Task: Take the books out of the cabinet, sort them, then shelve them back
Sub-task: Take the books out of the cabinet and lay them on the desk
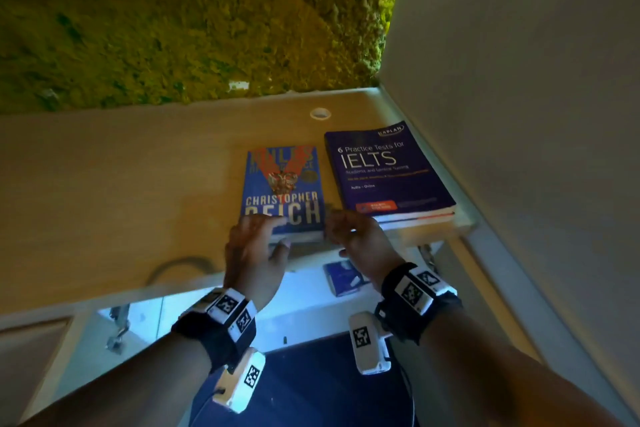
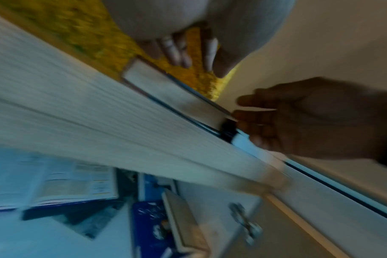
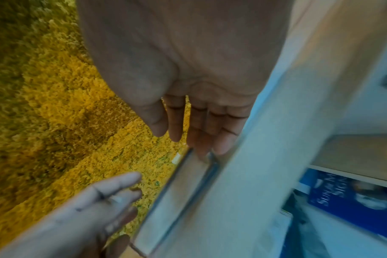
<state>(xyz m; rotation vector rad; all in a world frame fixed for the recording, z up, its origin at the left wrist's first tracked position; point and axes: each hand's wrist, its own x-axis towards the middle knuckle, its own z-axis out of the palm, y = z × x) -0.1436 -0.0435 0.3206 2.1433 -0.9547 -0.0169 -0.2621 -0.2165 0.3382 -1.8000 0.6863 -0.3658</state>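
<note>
Dim, yellow-tinted light; both wrist views motion-blurred, edges warped.

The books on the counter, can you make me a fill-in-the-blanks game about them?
1. The purple IELTS book lies to the ____ of the blue Christopher Reich book.
2. Both hands are at the near edge of the ____ book: left hand, right hand.
3. The IELTS book rests on top of ____ book.
4. The wall behind the counter is covered in ____ moss.

Missing words: right; blue; another; green
</note>
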